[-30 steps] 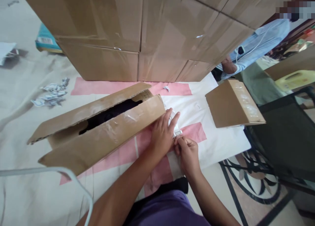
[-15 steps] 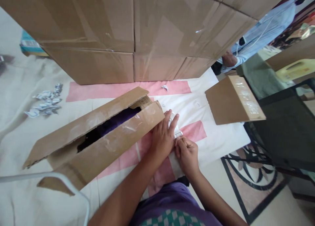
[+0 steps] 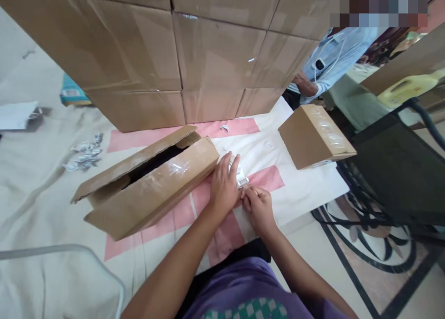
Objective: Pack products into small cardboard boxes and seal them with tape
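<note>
A small white piece with a rounded part and a squared end, looking like a tape dispenser, sits on the pink and white cloth. My left hand grips it from above, index and middle fingers apart and thumb hidden. At its squared end, my right hand is closed in a pinch; what the fingertips hold is too small to make out. Left of my hands lies a long cardboard box, its top flaps partly raised over a dark gap. Its near right corner is close to my left fingers.
Stacked, taped cardboard boxes form a wall ahead. A smaller box stands at right, near a dark chair. Crumpled foil scraps lie at left. Another person's sleeve shows behind the stack. A grey metal bar crosses lower left.
The camera view has shifted, so most things appear moved. The long box's flaps look closer together and its gap narrower. Both hands remain at the white piece.
</note>
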Demonstrator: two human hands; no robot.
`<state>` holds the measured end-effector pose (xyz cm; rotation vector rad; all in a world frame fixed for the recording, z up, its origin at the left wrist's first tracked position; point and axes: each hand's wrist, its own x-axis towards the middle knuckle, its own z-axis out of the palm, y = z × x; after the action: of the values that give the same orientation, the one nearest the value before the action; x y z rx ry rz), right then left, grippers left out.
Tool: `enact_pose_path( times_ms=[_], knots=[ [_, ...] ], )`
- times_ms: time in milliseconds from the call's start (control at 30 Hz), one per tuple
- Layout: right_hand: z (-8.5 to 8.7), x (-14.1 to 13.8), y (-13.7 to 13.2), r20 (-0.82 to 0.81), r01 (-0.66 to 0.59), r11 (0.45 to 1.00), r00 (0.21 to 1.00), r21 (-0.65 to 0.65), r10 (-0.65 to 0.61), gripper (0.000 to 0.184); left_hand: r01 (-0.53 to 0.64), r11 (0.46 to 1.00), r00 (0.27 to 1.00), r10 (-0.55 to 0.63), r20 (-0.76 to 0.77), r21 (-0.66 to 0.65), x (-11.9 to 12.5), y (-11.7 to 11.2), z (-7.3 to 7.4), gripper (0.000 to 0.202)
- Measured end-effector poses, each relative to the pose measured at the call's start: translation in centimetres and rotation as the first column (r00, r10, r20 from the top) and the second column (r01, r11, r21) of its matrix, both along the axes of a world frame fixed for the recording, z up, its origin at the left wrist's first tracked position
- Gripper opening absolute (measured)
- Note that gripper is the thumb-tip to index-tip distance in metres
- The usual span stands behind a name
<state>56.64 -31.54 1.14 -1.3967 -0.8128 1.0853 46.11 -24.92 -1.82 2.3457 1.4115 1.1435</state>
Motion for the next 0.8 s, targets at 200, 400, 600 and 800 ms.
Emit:
enact_pose_path(
  times_ms=[200,400,600,800],
  knots=[
    [2.4,-0.3,0.1,-0.029,0.001,0.990,1.000,0.143,0.003,0.046,0.012,1.000,1.000,-0.012,0.014,-0.025,0.0,0.1,0.1,0.078],
    [1.1,0.2,0.3,0.098,0.020,0.999,0.995,-0.034,-0.017,0.041,0.007,0.998,1.000,-0.006,0.007,-0.055,0.0,0.0,0.2,0.081],
    [-0.5,1.0,-0.7,0.113,0.000,0.999,0.994,-0.048,0.005,0.045,0.006,0.998,1.000,-0.005,0.017,-0.066,0.0,-0.3,0.7,0.091],
    [-0.3,0.0,-1.9,0.328,0.017,0.988,0.942,0.156,-0.069,0.052,0.033,0.995,0.999,-0.029,0.039,-0.095,-0.3,-0.3,1.1,0.091]
  ],
)
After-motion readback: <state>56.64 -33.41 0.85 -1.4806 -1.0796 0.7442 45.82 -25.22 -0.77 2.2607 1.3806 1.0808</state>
